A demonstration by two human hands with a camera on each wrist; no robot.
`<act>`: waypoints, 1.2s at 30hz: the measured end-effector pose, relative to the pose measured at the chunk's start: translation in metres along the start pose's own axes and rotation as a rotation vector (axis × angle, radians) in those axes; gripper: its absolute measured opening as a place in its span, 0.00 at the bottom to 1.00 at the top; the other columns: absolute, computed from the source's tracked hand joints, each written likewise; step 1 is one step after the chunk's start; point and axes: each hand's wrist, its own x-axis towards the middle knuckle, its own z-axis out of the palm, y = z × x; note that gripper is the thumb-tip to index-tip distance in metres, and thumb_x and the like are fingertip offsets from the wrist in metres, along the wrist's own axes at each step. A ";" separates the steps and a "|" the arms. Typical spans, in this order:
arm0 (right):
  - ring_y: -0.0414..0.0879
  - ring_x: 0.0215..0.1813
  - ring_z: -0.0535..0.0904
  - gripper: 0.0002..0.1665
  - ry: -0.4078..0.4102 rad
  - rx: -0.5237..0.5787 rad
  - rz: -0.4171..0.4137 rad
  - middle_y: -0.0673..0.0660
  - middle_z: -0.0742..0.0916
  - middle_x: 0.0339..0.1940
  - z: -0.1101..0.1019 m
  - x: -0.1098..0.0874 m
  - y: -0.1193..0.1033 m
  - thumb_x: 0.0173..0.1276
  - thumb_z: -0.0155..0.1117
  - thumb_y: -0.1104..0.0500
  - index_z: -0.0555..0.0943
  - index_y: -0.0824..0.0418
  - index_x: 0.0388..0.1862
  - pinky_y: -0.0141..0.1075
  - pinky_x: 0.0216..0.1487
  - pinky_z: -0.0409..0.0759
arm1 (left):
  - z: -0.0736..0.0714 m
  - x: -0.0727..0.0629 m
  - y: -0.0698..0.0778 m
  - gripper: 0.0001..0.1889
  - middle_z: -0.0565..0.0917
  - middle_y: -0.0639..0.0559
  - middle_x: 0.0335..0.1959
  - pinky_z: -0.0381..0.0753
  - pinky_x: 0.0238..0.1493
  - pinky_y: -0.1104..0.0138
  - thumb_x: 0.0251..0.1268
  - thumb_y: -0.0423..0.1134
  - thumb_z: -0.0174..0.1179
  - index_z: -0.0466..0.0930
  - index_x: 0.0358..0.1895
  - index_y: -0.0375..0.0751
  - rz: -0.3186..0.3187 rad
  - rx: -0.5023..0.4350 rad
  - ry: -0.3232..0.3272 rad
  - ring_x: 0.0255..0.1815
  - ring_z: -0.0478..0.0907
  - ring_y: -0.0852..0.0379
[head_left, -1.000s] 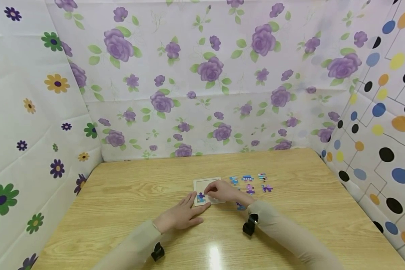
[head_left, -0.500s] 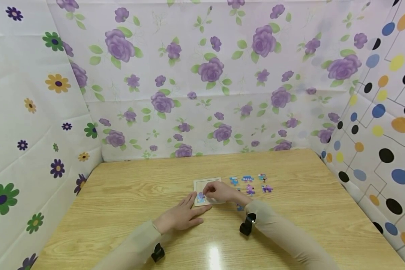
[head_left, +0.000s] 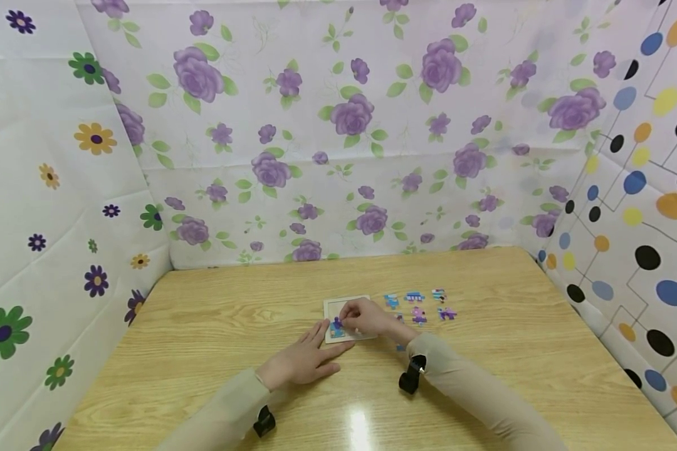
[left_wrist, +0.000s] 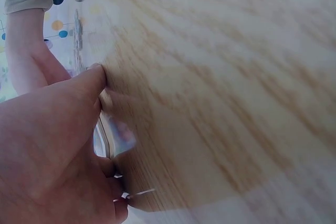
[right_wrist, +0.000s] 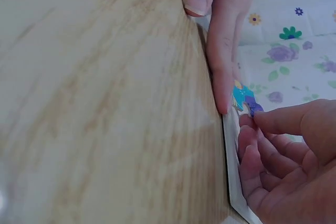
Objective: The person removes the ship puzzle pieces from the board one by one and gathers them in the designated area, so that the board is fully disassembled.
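A blue and purple jigsaw piece (head_left: 336, 331) is at the near-left corner of a pale puzzle tray (head_left: 346, 298). My right hand (head_left: 367, 317) pinches its purple tab between thumb and forefinger; the right wrist view shows this piece (right_wrist: 243, 97) tilted, its other fingers curled below. With fingers spread, my left hand (head_left: 304, 360) rests against the tray's near-left corner, one finger along the left side and another along the near edge. In the left wrist view, the left hand (left_wrist: 47, 156) hides most of the tray. My right hand covers the tray's middle.
Several loose jigsaw pieces lie right of the tray, among them a pink one (head_left: 418, 315), a blue one (head_left: 392, 301) and a purple one (head_left: 446, 314). My right forearm partly covers the nearest ones. Patterned cloth walls (head_left: 367, 188) border the wooden table (head_left: 231, 313).
My right hand has shifted slightly left, and the piece's tilt has changed: it looked pale with glare half a second ago and shows its colours now. My left hand has stayed put.
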 end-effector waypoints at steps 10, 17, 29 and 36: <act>0.40 0.26 0.75 0.06 0.046 0.031 0.034 0.51 0.84 0.27 -0.012 -0.006 0.007 0.69 0.60 0.60 0.83 0.58 0.38 0.31 0.27 0.74 | -0.001 0.000 0.002 0.28 0.39 0.30 0.78 0.53 0.74 0.43 0.76 0.59 0.38 0.48 0.77 0.70 -0.002 -0.007 0.007 0.79 0.37 0.34; 0.41 0.30 0.76 0.07 0.059 0.100 0.060 0.55 0.84 0.31 -0.023 -0.016 0.009 0.70 0.60 0.61 0.83 0.62 0.41 0.31 0.30 0.75 | -0.002 -0.002 0.005 0.30 0.40 0.30 0.78 0.55 0.74 0.45 0.76 0.58 0.39 0.48 0.78 0.64 -0.012 0.011 0.010 0.79 0.39 0.35; 0.48 0.27 0.70 0.07 0.052 0.209 0.061 0.59 0.80 0.30 -0.038 -0.035 0.017 0.73 0.56 0.62 0.80 0.63 0.42 0.36 0.28 0.71 | -0.001 -0.002 0.005 0.31 0.39 0.31 0.78 0.54 0.74 0.46 0.76 0.58 0.39 0.46 0.78 0.61 -0.029 0.018 0.008 0.79 0.38 0.37; 0.46 0.25 0.71 0.07 0.066 0.171 0.066 0.60 0.81 0.28 -0.047 -0.043 0.026 0.73 0.56 0.61 0.80 0.63 0.43 0.34 0.25 0.70 | 0.001 -0.001 0.004 0.31 0.39 0.31 0.78 0.54 0.75 0.46 0.76 0.59 0.39 0.45 0.78 0.61 -0.025 0.012 0.013 0.80 0.38 0.37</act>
